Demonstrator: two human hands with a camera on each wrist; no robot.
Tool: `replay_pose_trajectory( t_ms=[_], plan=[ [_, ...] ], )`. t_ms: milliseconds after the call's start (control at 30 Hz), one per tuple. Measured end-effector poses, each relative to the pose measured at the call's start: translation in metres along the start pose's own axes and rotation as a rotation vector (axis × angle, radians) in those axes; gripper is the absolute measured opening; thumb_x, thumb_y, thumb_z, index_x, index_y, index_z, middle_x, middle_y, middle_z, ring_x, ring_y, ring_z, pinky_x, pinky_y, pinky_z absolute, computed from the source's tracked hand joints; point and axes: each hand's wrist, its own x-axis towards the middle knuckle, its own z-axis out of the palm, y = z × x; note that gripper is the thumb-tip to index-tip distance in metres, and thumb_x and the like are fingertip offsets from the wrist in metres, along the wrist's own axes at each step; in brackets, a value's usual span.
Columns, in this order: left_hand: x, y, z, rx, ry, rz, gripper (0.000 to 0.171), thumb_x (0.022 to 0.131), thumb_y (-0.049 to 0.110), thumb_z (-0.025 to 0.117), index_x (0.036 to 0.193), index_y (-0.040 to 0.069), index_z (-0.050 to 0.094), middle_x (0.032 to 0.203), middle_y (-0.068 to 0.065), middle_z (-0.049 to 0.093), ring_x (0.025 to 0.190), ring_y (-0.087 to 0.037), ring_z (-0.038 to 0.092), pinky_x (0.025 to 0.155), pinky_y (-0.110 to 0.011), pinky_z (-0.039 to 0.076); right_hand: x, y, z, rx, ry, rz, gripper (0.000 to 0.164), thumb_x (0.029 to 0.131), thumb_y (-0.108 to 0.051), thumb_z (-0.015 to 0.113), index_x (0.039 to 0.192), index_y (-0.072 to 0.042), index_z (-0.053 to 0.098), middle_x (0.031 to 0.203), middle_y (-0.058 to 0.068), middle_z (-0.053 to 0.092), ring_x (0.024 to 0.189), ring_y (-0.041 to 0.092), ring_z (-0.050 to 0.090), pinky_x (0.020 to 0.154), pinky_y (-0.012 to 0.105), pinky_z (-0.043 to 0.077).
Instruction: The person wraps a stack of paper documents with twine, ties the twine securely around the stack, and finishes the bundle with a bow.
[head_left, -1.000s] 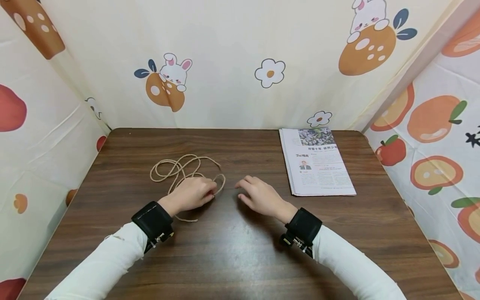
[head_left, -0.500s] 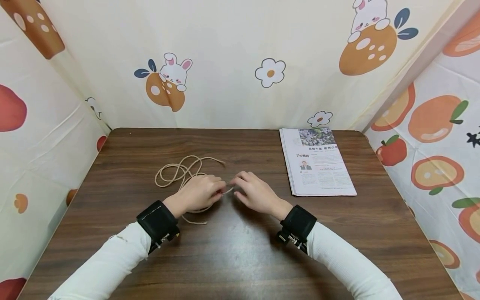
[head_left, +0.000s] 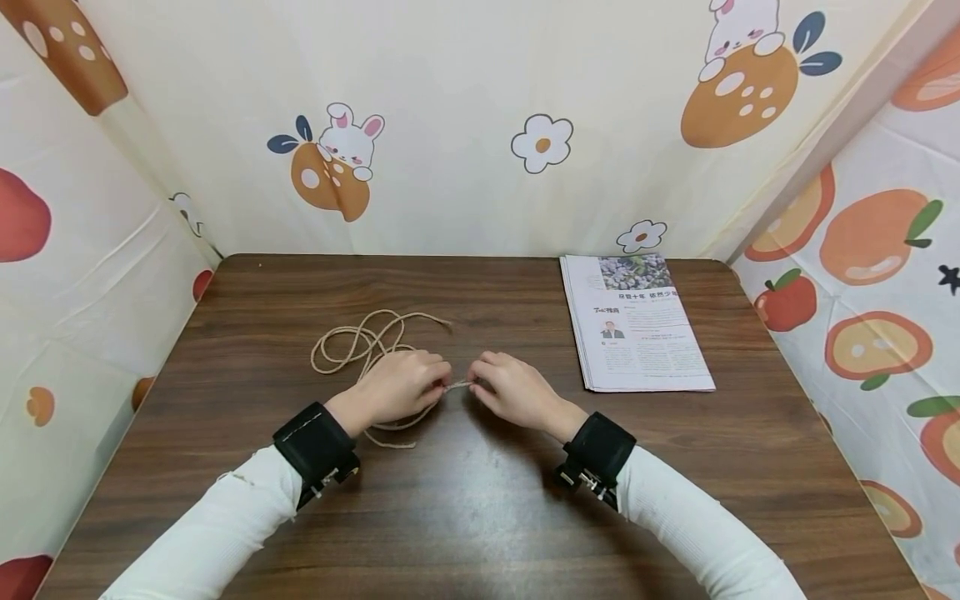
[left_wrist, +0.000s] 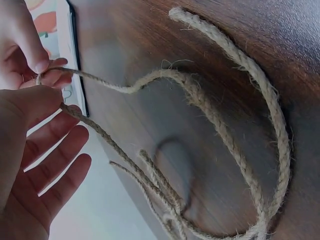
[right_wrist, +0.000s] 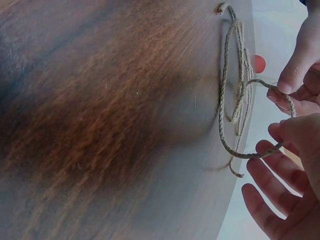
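A tan jute rope (head_left: 330, 367) lies in loose loops on the brown table, left of centre. My left hand (head_left: 405, 385) pinches it between thumb and forefinger; in the left wrist view the other fingers spread loosely. Just to the right, my right hand (head_left: 519, 390) also pinches the rope between thumb and fingertip. A short stretch of rope (head_left: 457, 385) spans the gap between both hands. In the right wrist view, a loop of rope (right_wrist: 221, 107) hangs from the fingers and one cut end (right_wrist: 220, 8) shows. The left hand covers part of the coil in the head view.
A stack of folded newspapers (head_left: 637, 333) lies at the back right of the table (head_left: 480, 517). Behind the table hangs a cream curtain (head_left: 450, 125) with rabbit prints, and fruit-patterned cloth (head_left: 873, 275) covers the right side.
My left hand has shifted right, dragging the rope with it. My right hand has come in to pinch the rope, then drawn slightly back right, so a short span shows between the hands.
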Motion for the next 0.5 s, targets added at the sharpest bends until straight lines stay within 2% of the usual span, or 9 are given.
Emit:
replay_pose_trajectory(
  t_ms=[267, 500],
  plan=[
    [-0.004, -0.005, -0.006, -0.011, 0.045, -0.022, 0.01, 0.077, 0.012, 0.069, 0.083, 0.015, 0.062, 0.079, 0.003, 0.057, 0.066, -0.012, 0.057, 0.057, -0.028, 0.047, -0.003, 0.001, 0.0, 0.015, 0.001, 0.026, 0.005, 0.089, -0.018, 0.06, 0.088, -0.014, 0.062, 0.085, -0.005, 0.057, 0.07, 0.006, 0.053, 0.061, 0.023, 0.045],
    [-0.014, -0.003, -0.007, -0.007, 0.045, -0.021, 0.011, 0.077, 0.015, 0.07, 0.077, 0.017, 0.058, 0.073, 0.005, 0.054, 0.062, -0.011, 0.055, 0.054, -0.028, 0.045, -0.005, 0.003, 0.002, 0.025, 0.027, 0.053, 0.003, 0.085, -0.015, 0.064, 0.088, -0.015, 0.062, 0.082, -0.006, 0.058, 0.067, 0.004, 0.053, 0.059, 0.023, 0.045]
  ],
)
